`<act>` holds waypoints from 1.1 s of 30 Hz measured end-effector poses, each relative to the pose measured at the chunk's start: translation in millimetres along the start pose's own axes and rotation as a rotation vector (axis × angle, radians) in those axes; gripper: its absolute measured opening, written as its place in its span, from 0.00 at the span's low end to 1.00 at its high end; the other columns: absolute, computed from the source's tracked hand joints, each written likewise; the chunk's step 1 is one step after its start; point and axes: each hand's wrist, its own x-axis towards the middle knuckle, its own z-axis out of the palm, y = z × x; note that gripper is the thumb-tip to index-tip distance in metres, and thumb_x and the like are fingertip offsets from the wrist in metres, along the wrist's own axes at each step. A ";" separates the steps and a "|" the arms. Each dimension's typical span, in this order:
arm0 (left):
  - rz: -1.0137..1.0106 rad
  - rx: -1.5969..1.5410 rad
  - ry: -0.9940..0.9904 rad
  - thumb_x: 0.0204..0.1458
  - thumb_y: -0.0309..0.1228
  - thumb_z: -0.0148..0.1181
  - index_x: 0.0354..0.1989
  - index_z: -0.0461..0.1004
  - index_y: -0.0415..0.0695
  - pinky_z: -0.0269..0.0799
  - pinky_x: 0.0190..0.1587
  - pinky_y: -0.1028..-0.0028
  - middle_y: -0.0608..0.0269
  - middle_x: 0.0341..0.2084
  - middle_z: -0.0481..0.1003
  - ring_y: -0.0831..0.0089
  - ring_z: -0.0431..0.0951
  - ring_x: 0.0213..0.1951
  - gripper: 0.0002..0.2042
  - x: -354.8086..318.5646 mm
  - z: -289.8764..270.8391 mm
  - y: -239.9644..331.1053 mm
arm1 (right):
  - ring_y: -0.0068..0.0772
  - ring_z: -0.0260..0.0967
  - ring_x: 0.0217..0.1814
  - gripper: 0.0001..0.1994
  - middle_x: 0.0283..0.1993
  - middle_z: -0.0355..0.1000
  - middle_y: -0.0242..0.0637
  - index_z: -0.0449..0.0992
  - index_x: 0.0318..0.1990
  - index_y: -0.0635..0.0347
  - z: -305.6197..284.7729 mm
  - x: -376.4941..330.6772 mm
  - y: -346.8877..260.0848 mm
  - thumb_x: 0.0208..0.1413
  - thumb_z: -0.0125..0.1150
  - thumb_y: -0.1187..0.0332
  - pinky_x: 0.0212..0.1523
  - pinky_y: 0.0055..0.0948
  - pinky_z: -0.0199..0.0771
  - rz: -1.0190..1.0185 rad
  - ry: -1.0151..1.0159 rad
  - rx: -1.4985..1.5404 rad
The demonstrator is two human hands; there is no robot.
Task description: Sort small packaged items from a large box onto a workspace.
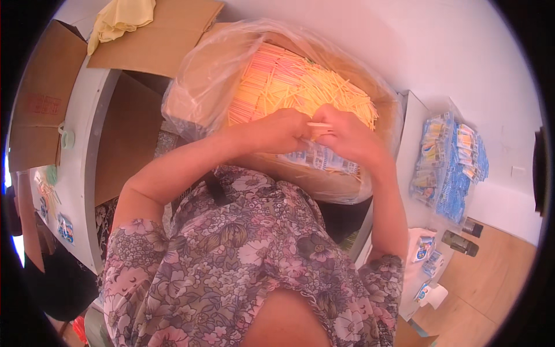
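My left hand (283,130) and my right hand (351,137) are close together over a big open carton. Between them shows a small bundle of thin pale-orange sticks (319,125), and the fingers of both hands are closed on it. Behind the hands, a heap of loose thin yellow and pink sticks (300,84) fills the carton, which has a clear plastic liner (196,87). Just below my hands lie several blue-and-clear printed packets (329,158), partly covered by my right hand. The exact kind of stick is too small to tell.
To the right, a clear bin (450,168) holds many blue packets; more packets (425,248) lie below it. At the left stand a white table (81,231) and brown cardboard boxes (43,98). A yellow cloth (124,20) hangs over a flap. Another person's arm (30,220) shows far left.
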 end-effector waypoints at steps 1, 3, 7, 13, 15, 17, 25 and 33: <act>0.006 -0.003 0.000 0.40 0.23 0.64 0.27 0.75 0.35 0.70 0.34 0.65 0.48 0.26 0.73 0.54 0.77 0.30 0.06 0.1 3.2 0.6 | 0.34 0.72 0.30 0.12 0.28 0.71 0.42 0.69 0.39 0.63 -6.6 -9.6 1.9 0.50 0.60 0.68 0.30 0.32 0.70 0.122 -0.051 0.393; 0.067 -0.177 0.023 0.41 0.22 0.64 0.29 0.75 0.36 0.71 0.34 0.68 0.50 0.27 0.74 0.58 0.77 0.31 0.07 0.4 8.9 4.3 | 0.26 0.69 0.29 0.14 0.27 0.69 0.35 0.68 0.42 0.61 -1.2 -23.7 1.8 0.49 0.60 0.69 0.30 0.27 0.69 0.259 -0.082 0.795; 0.174 -0.257 0.104 0.42 0.21 0.64 0.33 0.75 0.36 0.72 0.36 0.70 0.53 0.28 0.75 0.62 0.78 0.32 0.09 10.3 32.3 8.7 | 0.15 0.64 0.28 0.16 0.28 0.67 0.28 0.68 0.41 0.60 41.9 -31.4 -8.9 0.48 0.65 0.65 0.27 0.19 0.65 0.169 0.580 0.671; 0.166 -0.391 0.082 0.43 0.20 0.64 0.35 0.76 0.38 0.72 0.38 0.72 0.55 0.30 0.76 0.67 0.78 0.34 0.10 19.5 49.1 15.6 | 0.15 0.62 0.24 0.18 0.22 0.66 0.29 0.68 0.33 0.61 72.9 -40.3 5.9 0.44 0.72 0.60 0.23 0.19 0.63 0.107 0.959 0.739; 0.229 -0.323 -0.042 0.45 0.20 0.62 0.36 0.76 0.38 0.71 0.38 0.74 0.57 0.29 0.76 0.70 0.77 0.33 0.09 19.2 46.6 22.3 | 0.15 0.60 0.23 0.17 0.21 0.65 0.28 0.68 0.30 0.61 76.3 -42.7 10.5 0.44 0.71 0.62 0.23 0.19 0.63 0.140 0.967 0.703; 0.227 -0.374 -0.066 0.46 0.21 0.62 0.36 0.76 0.39 0.70 0.39 0.75 0.59 0.29 0.76 0.71 0.76 0.33 0.08 21.4 47.8 27.3 | 0.15 0.57 0.21 0.14 0.18 0.61 0.27 0.68 0.23 0.60 76.6 -41.9 10.8 0.46 0.69 0.65 0.21 0.20 0.60 0.240 1.018 0.657; -0.158 -0.841 -0.036 0.55 0.25 0.56 0.34 0.76 0.38 0.67 0.39 0.79 0.70 0.29 0.72 0.83 0.71 0.36 0.04 20.6 43.4 14.7 | 0.14 0.54 0.21 0.12 0.17 0.62 0.24 0.68 0.21 0.64 67.8 -76.0 33.6 0.49 0.64 0.70 0.21 0.22 0.58 0.566 0.855 0.471; -0.085 -0.769 0.088 0.52 0.23 0.59 0.30 0.76 0.37 0.68 0.37 0.81 0.71 0.23 0.73 0.85 0.71 0.31 0.03 19.6 37.9 3.5 | 0.12 0.58 0.18 0.10 0.18 0.63 0.22 0.70 0.21 0.58 33.8 -91.1 27.8 0.52 0.62 0.71 0.18 0.17 0.58 0.449 0.862 1.308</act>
